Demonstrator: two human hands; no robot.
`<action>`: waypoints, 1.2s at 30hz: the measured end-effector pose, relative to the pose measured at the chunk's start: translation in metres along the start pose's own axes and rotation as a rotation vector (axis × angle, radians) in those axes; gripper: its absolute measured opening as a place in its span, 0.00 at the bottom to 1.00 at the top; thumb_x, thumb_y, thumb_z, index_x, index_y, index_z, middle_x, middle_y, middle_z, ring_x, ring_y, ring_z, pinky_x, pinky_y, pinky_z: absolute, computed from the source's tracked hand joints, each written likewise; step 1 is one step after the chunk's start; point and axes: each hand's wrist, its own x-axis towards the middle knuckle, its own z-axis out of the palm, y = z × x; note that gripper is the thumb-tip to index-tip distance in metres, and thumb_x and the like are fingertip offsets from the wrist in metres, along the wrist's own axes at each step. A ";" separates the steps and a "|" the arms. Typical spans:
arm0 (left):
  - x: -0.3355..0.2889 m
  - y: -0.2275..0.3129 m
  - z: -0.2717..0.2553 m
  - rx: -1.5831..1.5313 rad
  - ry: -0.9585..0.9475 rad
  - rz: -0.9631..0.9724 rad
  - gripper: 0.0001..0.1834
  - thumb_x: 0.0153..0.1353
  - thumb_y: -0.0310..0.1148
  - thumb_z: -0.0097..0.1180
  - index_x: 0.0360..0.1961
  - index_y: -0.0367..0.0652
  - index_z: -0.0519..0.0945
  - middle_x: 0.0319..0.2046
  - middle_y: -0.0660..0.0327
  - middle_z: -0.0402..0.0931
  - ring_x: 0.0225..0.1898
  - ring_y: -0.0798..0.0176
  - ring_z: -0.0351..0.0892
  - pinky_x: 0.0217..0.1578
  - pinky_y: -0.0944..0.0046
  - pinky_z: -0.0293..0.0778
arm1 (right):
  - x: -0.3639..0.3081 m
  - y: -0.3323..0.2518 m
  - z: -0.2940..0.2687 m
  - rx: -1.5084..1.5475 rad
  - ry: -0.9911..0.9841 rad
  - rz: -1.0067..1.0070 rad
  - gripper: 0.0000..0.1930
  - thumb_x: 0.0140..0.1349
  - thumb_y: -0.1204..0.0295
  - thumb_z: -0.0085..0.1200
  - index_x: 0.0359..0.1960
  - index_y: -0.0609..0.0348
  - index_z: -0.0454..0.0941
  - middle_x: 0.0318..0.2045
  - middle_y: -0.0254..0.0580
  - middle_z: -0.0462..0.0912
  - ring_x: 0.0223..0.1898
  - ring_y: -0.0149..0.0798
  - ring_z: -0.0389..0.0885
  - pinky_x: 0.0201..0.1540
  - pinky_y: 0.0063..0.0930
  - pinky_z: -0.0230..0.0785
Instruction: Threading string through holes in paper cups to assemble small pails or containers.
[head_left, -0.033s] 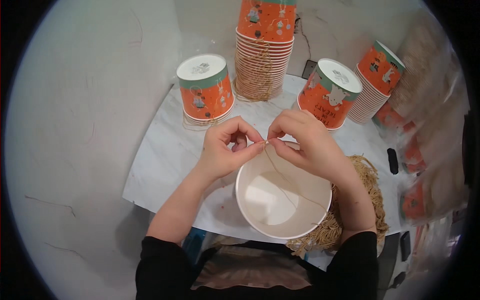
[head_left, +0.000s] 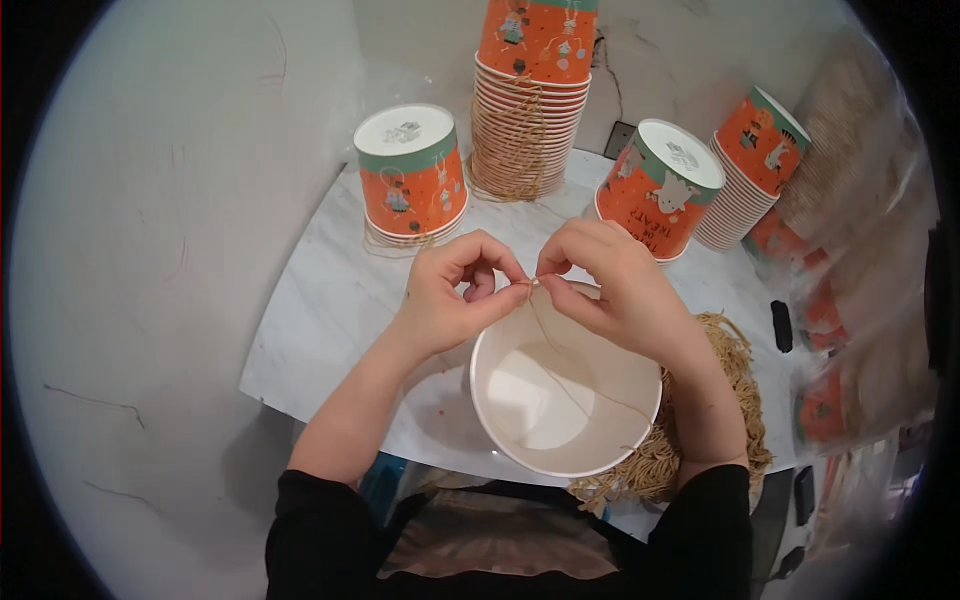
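Above a white paper bucket [head_left: 595, 450], whose open mouth faces up, my two hands meet fingertip to fingertip. My left hand [head_left: 452, 298] pinches a thin tan string [head_left: 545, 325] between thumb and forefinger. From the other side my right hand [head_left: 612, 285] pinches the same string, close to the bucket's far rim. The string hangs down into the bucket, and a strand also crosses its right wall to the near right rim. Beside the bucket, partly under my right forearm, lies a heap of tan strings [head_left: 735, 375].
Upside-down orange and green paper buckets stand behind: one at left [head_left: 412, 180], one at right [head_left: 660, 190], and a tall string-draped stack [head_left: 530, 130] between. Another stack [head_left: 750, 165] leans at far right near plastic-wrapped buckets [head_left: 825, 320]. A black object [head_left: 781, 326] lies on the white table [head_left: 320, 330].
The view has shifted very slightly. Both hands keep their pinch on the string over the bucket.
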 end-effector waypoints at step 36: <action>0.003 0.001 -0.006 0.124 -0.071 0.101 0.05 0.46 0.22 0.63 0.27 0.41 0.82 0.24 0.69 0.74 0.19 0.78 0.60 0.21 0.73 0.57 | 0.003 -0.010 0.012 -0.006 -0.041 0.043 0.06 0.58 0.76 0.59 0.34 0.61 0.75 0.30 0.42 0.78 0.37 0.47 0.79 0.45 0.38 0.69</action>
